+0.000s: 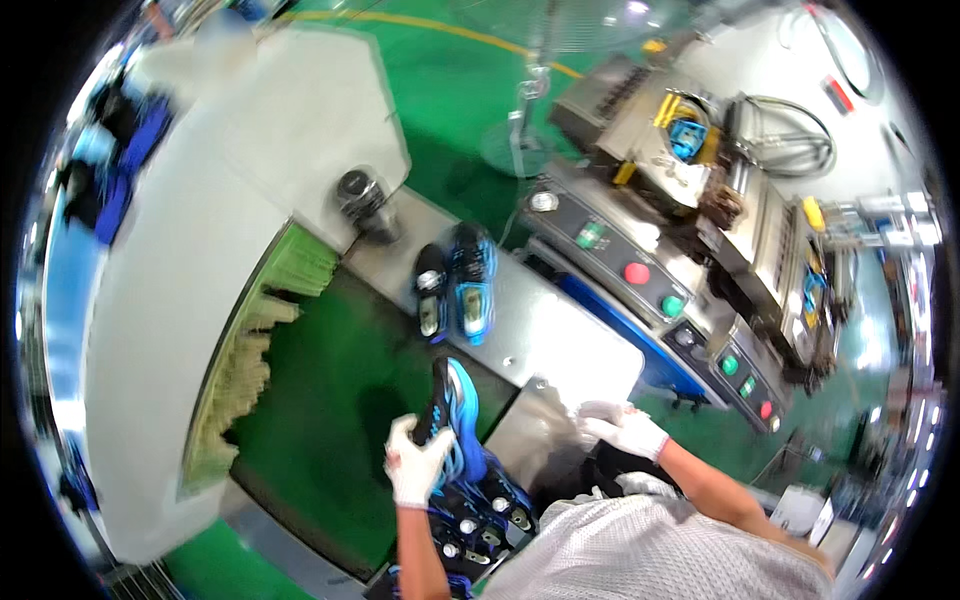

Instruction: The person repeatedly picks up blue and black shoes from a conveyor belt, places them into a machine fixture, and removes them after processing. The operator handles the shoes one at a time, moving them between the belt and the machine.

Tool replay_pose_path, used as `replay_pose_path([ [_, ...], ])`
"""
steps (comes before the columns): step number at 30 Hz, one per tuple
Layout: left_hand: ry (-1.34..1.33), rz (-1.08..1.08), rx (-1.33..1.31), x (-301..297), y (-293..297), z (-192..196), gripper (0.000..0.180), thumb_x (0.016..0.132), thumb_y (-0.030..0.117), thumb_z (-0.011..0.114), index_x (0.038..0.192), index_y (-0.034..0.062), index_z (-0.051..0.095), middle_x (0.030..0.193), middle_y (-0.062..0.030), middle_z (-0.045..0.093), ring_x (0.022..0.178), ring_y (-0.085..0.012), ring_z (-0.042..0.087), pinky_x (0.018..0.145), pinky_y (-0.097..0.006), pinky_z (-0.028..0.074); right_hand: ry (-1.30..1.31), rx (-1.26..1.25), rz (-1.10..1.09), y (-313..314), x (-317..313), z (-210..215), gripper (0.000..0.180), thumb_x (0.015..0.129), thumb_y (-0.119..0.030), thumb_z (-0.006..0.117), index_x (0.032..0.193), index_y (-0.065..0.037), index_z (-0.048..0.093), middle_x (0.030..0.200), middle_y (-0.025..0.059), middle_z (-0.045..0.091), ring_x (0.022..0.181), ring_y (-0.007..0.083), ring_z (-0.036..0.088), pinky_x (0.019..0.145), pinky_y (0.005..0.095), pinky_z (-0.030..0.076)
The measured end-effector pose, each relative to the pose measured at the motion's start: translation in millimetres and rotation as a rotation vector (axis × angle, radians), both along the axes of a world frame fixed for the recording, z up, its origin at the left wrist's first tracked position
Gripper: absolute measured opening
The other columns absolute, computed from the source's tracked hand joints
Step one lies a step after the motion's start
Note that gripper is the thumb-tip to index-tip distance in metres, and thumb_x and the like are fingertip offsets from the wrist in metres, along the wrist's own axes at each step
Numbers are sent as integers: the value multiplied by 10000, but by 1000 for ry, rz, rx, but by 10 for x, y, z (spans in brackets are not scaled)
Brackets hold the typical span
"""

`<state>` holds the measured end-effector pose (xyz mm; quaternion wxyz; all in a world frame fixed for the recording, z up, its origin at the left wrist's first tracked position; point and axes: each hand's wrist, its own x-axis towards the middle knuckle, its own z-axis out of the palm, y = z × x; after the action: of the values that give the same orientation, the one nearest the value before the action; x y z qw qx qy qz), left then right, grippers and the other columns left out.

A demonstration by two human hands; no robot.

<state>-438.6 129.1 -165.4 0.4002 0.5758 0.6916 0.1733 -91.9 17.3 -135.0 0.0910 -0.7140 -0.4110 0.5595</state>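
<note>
My left hand (418, 462), in a white glove, is closed round a black and blue sneaker (463, 410) above a pile of similar dark blue shoes (480, 525). The sneaker's bright blue sole edge faces right. To the right, my white-gloved right hand (625, 430) hovers over or rests on the near end of a metal surface; which one I cannot tell. Its fingers stretch out leftward, slightly blurred, with nothing visible in them. A pair of black and blue shoes (472, 285) lies farther off on a metal shelf (560, 335).
A large pale machine housing (190, 250) with a green-yellow bristle curtain (245, 370) curves along the left. At the right stands a machine with a button panel (640, 270) and metal clamps. A dark cylindrical part (365, 200) sits at the shelf's far end.
</note>
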Motion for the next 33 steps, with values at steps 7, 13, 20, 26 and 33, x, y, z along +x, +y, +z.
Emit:
replay_pose_path([
  [7, -333, -898, 346, 1333, -111, 476, 652, 925, 196, 687, 1505, 41, 433, 1525, -137, 484, 1408, -271, 449, 1188, -423, 336, 1401, 15, -613, -190, 312, -86, 467, 938, -282, 719, 1335, -67, 598, 1226, 74, 683, 1089, 182, 658, 953, 371, 538],
  [13, -531, -984, 446, 3644, 871, 1815, 609, 882, 36, 705, 1445, 5, 476, 1410, -178, 564, 1292, -260, 571, 1096, -379, 455, 1399, 423, -854, -343, 1666, 537, 449, 779, -81, 832, 1189, -44, 651, 992, 71, 721, 826, 144, 703, 675, 267, 571],
  [20, -58, -922, 683, 6097, 2352, 1232, 767, 836, 384, 769, 1456, 42, 472, 1412, -222, 528, 1326, -382, 505, 1106, -446, 414, 1217, 793, -1107, -955, 2837, 1010, 922, 707, -17, 848, 1509, 2, 395, 1313, 166, 630, 949, 243, 700, 718, 333, 587],
  [26, 323, -802, 653, 7250, 2824, 388, 816, 833, 440, 736, 1473, 83, 378, 1370, -265, 552, 1184, -434, 612, 970, -541, 482, 1015, 949, -1279, -1417, 3067, 1296, 1066, 693, -60, 870, 1570, 35, 271, 1502, 214, 473, 1296, 339, 556, 1064, 463, 497],
  [33, 157, -768, 631, 6803, 2944, 1516, 723, 791, 428, 784, 1346, 47, 521, 1284, -234, 639, 1192, -396, 619, 1008, -475, 482, 865, 655, -1423, -1101, 3175, 1305, 659, 748, 87, 696, 1380, 13, 526, 1100, 84, 695, 884, 175, 694, 784, 326, 597],
])
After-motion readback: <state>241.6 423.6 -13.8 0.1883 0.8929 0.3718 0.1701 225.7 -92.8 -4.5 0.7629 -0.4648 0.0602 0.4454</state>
